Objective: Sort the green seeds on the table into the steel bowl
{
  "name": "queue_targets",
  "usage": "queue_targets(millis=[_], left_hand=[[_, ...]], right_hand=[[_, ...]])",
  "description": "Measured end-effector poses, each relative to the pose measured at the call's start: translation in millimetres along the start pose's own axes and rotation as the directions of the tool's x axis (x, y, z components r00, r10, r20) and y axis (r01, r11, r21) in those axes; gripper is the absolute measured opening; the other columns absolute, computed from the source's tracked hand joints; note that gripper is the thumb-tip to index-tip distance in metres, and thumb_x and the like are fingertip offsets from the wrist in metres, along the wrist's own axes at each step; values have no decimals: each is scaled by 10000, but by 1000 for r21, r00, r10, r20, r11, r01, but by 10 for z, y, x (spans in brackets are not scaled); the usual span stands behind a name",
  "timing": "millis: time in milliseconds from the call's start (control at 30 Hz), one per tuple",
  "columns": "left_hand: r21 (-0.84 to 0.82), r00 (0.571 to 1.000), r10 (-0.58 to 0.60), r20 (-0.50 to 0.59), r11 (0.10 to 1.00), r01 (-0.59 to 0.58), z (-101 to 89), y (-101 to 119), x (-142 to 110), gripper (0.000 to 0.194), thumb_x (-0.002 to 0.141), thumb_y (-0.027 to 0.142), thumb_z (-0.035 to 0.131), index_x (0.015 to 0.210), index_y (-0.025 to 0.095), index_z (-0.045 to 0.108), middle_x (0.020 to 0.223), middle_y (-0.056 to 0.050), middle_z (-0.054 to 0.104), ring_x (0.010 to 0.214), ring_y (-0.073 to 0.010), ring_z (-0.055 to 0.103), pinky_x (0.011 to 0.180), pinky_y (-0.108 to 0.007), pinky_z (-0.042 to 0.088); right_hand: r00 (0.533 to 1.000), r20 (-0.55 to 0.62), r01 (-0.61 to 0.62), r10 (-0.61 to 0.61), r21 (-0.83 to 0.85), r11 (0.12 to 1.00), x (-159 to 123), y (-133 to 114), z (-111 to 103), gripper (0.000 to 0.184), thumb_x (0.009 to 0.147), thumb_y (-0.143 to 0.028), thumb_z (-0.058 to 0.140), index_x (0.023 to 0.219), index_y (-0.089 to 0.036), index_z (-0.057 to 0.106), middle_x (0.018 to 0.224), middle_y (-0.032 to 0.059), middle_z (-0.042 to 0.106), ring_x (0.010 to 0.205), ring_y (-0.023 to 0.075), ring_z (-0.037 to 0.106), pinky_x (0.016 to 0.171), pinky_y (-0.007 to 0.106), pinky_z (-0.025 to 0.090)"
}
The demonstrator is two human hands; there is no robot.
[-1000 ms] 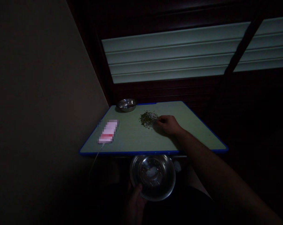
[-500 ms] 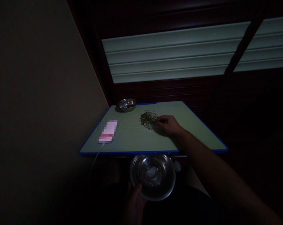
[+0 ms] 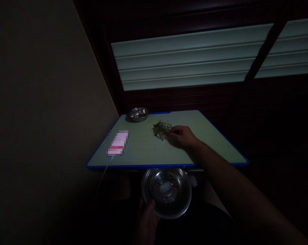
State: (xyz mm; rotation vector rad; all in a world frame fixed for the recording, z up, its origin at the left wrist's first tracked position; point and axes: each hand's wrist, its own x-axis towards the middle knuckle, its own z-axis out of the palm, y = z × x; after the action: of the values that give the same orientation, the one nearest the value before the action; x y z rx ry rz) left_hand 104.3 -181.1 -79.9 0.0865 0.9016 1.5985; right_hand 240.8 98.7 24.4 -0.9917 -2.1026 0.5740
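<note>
My left hand [image 3: 148,217] grips the rim of a shiny metal bowl [image 3: 178,207] below the table's front edge, thumb over the near left side. Small bits and a pale patch show inside that bowl. On the table, my right hand [image 3: 181,135] is closed, its fingertips pinched together at the right edge of a loose pile of small green-brown beans or seeds [image 3: 160,129]. Whatever lies between those fingertips is too small and dark to make out.
The pale green table [image 3: 141,149] has a blue edge. A smaller metal bowl [image 3: 138,115] stands at its back left corner. A blurred-out phone [image 3: 118,143] with a white cable [image 3: 105,172] lies at the left. Behind is a dark wooden panel with pale slats [image 3: 184,61]; a wall [image 3: 54,85] rises at left.
Almost nothing differs. My right hand's fingers shift very slightly at the pile's edge, and the metal bowl in my left hand has moved a touch to the right.
</note>
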Motion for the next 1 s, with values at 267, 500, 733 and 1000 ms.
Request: queue_targets(millis=[267, 500, 733, 1000], left_hand=[[-16, 1000, -12, -13, 1000, 11, 0, 11, -8, 827, 734, 296, 763, 1458, 416, 383, 1421, -37, 596, 1284, -311, 542, 1091, -492, 394], [-5, 1000, -12, -8, 1000, 12, 33, 30, -25, 826, 743, 306, 755, 1466, 414, 371, 1441, -37, 577, 1280, -311, 545, 1091, -488, 392], [-14, 1000, -11, 0, 1000, 11, 2, 11, 7, 796, 747, 315, 750, 1453, 417, 397, 1424, -30, 595, 1286, -305, 539, 1086, -479, 396], [-26, 1000, -18, -6, 999, 18, 17, 15, -4, 828, 714, 319, 781, 1447, 414, 408, 1452, -30, 569, 1297, -311, 528, 1096, -483, 388]], right_hand=[[1000, 14, 4, -4, 48, 999, -5, -4, -19, 147, 746, -273, 609, 719, -170, 711, 724, 22, 691, 704, 162, 597, 684, 266, 434], [1000, 11, 1, -2, 46, 999, 0, 30, 4, 154, 734, -286, 613, 730, -167, 712, 715, 23, 686, 683, 162, 583, 672, 274, 429], [1000, 29, -6, 4, 71, 997, -3, 22, -6, 162, 735, -290, 612, 733, -161, 710, 722, 23, 689, 694, 161, 592, 675, 267, 430], [999, 29, 32, -35, 82, 996, 7, 33, 24, 173, 739, -294, 608, 740, -155, 712, 730, 30, 688, 696, 157, 585, 682, 269, 435]])
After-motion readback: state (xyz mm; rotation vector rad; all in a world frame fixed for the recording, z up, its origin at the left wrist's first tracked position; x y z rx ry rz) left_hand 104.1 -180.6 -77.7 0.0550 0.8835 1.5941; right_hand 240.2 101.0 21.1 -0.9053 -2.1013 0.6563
